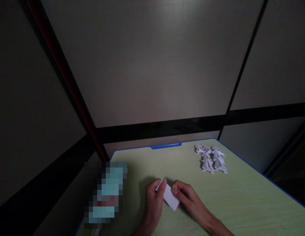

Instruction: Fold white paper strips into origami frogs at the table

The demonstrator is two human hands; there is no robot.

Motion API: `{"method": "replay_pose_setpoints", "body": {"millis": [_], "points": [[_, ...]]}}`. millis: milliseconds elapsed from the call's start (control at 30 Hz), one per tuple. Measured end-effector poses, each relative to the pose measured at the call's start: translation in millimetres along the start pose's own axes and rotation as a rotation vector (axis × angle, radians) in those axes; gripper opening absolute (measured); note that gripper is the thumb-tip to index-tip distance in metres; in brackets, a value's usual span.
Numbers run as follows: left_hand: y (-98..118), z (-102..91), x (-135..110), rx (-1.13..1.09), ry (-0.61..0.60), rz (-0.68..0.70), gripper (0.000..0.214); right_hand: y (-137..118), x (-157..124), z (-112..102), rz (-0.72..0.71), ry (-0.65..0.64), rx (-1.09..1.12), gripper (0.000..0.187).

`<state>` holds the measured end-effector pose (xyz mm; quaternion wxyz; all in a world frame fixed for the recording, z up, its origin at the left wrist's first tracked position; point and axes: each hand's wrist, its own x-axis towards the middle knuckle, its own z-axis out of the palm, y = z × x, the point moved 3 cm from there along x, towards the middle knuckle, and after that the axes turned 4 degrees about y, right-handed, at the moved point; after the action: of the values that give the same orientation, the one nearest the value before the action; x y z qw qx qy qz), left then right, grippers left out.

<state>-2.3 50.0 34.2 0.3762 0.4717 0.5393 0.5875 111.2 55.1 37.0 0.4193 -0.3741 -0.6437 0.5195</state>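
Note:
A small white piece of paper point(171, 197), rectangular and flat-looking, is held up over the table between both hands. My left hand point(153, 200) pinches its upper left end, with the thumb lying on top. On the paper's right edge, my right hand point(188, 196) is closed in a pinch of thumb and fingers. The fingers beneath the paper are hidden. Several folded white paper figures point(207, 162) with pointed tips stand grouped at the table's far right, apart from my hands.
The light green table point(147, 164) has a blue edge and a blue handle point(166, 146) at its far side. A blurred-out, pale teal device point(108, 193) stands at the left edge with a cable below it. Large grey panels point(157, 65) rise right behind the table.

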Motion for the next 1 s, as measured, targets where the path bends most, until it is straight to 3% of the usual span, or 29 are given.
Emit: {"method": "replay_pose_setpoints", "body": {"millis": [133, 267, 633, 800, 1000], "points": [[1.9, 6.3, -4.7, -0.021, -0.125, -0.007, 0.026, 3.6, -1.9, 2.9, 0.013, -0.030, -0.035, 0.032], [2.2, 6.5, -4.5, 0.005, -0.155, -0.009, 0.023, 6.3, -0.6, 1.5, 0.004, -0.026, -0.090, 0.034], [0.9, -1.2, -1.5, 0.014, 0.065, 0.013, 0.036, 6.0, 1.1, 5.3, 0.035, 0.071, -0.154, 0.040], [-8.7, -7.5, 2.0, 0.007, 0.166, -0.024, 0.038, 2.1, -1.1, 5.7, 0.011, 0.029, -0.154, 0.032], [-10.9, -11.9, 5.6, 0.042, 0.212, -0.013, 0.041, 9.0, -1.8, 3.8, 0.016, 0.075, -0.193, 0.034]]}}
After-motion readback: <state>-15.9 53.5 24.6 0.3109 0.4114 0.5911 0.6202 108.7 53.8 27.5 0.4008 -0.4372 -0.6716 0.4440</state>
